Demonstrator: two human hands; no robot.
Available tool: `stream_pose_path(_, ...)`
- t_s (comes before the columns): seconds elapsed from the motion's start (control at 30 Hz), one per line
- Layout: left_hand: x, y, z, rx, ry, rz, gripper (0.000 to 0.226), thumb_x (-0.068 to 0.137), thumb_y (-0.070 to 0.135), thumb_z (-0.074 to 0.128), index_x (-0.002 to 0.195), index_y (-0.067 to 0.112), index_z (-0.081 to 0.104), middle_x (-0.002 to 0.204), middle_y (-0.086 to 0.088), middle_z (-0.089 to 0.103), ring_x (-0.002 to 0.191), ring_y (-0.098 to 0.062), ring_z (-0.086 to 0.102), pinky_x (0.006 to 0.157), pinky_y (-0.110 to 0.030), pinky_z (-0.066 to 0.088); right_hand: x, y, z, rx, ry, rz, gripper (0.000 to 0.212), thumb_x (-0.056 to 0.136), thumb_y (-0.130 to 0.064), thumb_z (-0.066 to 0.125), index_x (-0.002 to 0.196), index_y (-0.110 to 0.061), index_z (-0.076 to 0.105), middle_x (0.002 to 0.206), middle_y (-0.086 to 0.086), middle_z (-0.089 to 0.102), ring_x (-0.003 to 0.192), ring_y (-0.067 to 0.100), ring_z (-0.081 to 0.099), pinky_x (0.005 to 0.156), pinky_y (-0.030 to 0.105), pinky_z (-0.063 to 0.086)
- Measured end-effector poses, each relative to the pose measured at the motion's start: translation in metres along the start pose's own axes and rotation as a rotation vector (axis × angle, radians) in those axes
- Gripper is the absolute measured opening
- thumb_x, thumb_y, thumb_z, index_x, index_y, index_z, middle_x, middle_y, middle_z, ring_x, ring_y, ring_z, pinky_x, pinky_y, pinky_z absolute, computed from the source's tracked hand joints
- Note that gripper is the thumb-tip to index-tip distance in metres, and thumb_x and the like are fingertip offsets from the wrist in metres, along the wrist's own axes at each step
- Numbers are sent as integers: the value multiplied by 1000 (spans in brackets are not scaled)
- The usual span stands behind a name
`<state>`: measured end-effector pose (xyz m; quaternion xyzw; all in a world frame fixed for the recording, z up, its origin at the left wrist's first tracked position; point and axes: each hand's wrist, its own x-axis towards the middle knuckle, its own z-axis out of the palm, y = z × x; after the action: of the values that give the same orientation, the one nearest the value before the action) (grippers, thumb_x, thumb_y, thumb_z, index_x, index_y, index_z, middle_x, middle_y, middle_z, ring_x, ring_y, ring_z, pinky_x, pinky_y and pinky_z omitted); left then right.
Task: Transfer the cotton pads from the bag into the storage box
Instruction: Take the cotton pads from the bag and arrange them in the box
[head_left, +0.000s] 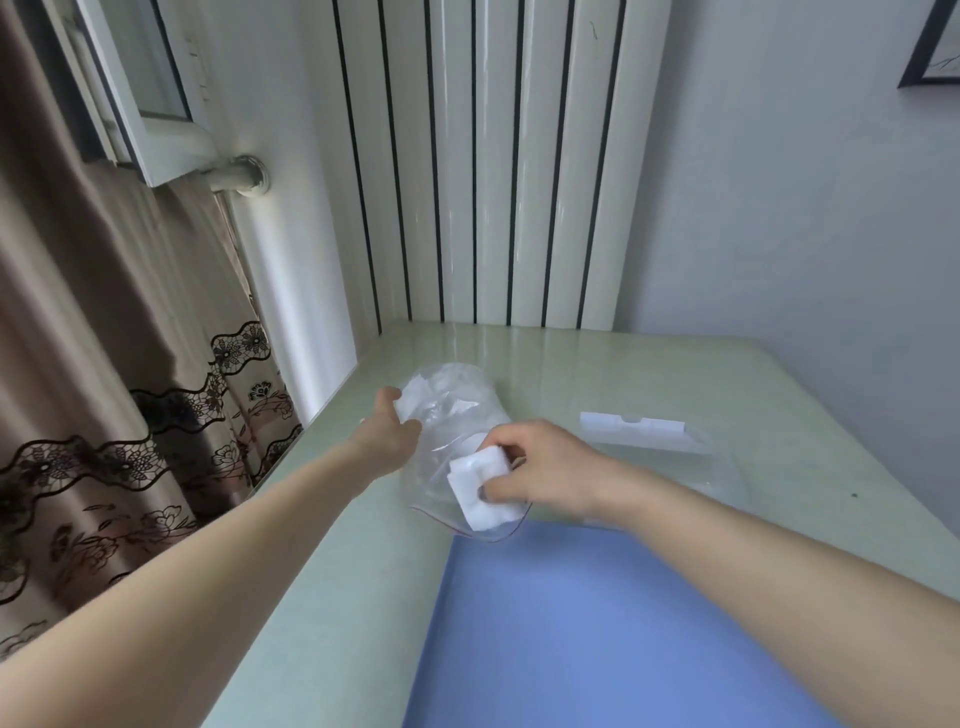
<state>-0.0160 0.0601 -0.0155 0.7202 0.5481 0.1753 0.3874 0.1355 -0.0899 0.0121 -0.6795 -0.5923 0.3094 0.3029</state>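
Clear plastic crinkles on a pale green table (779, 395) as a person empties a zip bag (457, 441) of cotton pads. The left hand (389, 434) grips the bag's far, closed end, fingers curled into the film, apparently to anchor it so the mouth stays put while the other hand draws from it. The right hand (540, 467) pinches a small stack of white cotton pads (480, 491) between thumb and curled fingers at the red-lined opening, which faces the person; the stack sits half out of the mouth. More white pads show through the film at the bag's far end, near the left hand. To the right, behind the right wrist, lies the transparent storage box (670, 452), a white strip along its far edge; whether it stands open cannot be made out. Its spot just beside the bag looks chosen for a short carry. A blue mat (597, 634) covers the near table, with a white radiator (493, 156) and a brown lace-trimmed curtain (104, 338) behind.
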Motion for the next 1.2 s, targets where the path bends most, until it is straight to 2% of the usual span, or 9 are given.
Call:
stream_pose_path(0.13, -33, 50, -4, -43, 215, 378, 28, 99, 28, 50, 123, 14, 51, 115, -9, 61, 100, -25, 58, 78, -34, 44, -22, -5, -37, 497, 29, 84, 9, 84, -1, 70, 91, -6, 66, 90, 11, 69, 86, 23, 69, 87, 40, 58)
stream_pose_path(0.23, -64, 85, 2, -109, 52, 536, 19, 95, 34, 50, 100, 18, 59, 99, 0, 68, 90, -17, 66, 84, -38, 53, -30, 1, -53, 663, 160, 148, 12, 87, 0, 67, 95, -6, 61, 95, 14, 71, 85, 25, 71, 76, 35, 60)
stream_pose_path(0.33, -79, 97, 16, 17, -168, 509, 19, 94, 32, 54, 107, 18, 57, 101, 0, 68, 91, -21, 70, 89, -44, 56, -36, 10, -61, 759, 250, 202, 19, 88, 0, 65, 105, -4, 58, 104, 17, 73, 89, 26, 74, 70, 32, 60)
stream_pose_path(0.53, -80, 105, 43, -20, -180, 545, 13, 90, 6, 57, 100, 11, 64, 97, -5, 72, 76, -18, 66, 78, -36, 58, -44, 21, -72, 738, 330, 268, 20, 89, -2, 62, 108, 5, 61, 114, 22, 69, 99, 30, 72, 73, 36, 62)
stream_pose_path(0.63, -74, 106, 57, -40, -210, 452, 14, 92, 10, 55, 98, 9, 67, 95, -6, 73, 87, -19, 68, 77, -28, 52, -42, 32, -81, 423, 423, 367, 30, 82, -5, 63, 109, 8, 62, 98, 15, 70, 87, 28, 72, 78, 38, 62)
stream_pose_path(0.73, -63, 110, 73, -53, -293, 360, 16, 95, 10, 45, 94, 8, 60, 95, -13, 65, 93, -23, 67, 86, -33, 49, -35, 47, -90, -9, 575, 439, 18, 75, -12, 59, 92, -4, 59, 92, 8, 66, 83, 31, 70, 69, 35, 56)
stream_pose_path(0.97, -30, 111, 111, 124, -408, 146, 25, 82, 10, 37, 99, 6, 55, 86, -12, 56, 79, -27, 47, 77, -35, 40, -12, 79, -77, -367, 431, 577, 15, 79, -13, 58, 73, -15, 45, 85, 5, 56, 81, 30, 58, 49, 25, 32)
stream_pose_path(1.07, -20, 108, 120, 156, -429, 89, 17, 71, 5, 32, 75, 12, 47, 68, -7, 51, 69, -26, 42, 75, -35, 37, 5, 86, -63, -323, 450, 576, 14, 82, -9, 57, 78, -13, 44, 86, 5, 53, 82, 30, 56, 47, 26, 31)
stream_pose_path(1.2, -14, 107, 121, 80, -426, 83, 33, 83, 2, 29, 100, 12, 55, 82, -10, 61, 73, -25, 56, 93, -36, 52, 24, 89, -53, 259, 457, 606, 9, 81, -8, 55, 89, -5, 55, 79, 10, 61, 62, 26, 66, 49, 22, 51)
